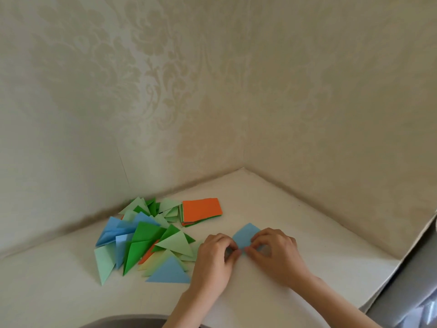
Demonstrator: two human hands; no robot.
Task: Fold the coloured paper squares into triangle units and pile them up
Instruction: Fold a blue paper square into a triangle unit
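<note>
White tabletop [272,204], orange stack [201,207] beyond hands

Single head-worn view, wide-angle, looking forward and down from above the near edge of the tabletop [272,197]. Aimed straight into the corner where two patterned walls [165,79] meet, that corner seam sitting just right of centre. Close in: forearms entering from the bottom edge, left hand [212,259] and right hand [274,252] low in frame, nearer than the corner. Upper half filled by wall. No second view to overlap with.
</note>
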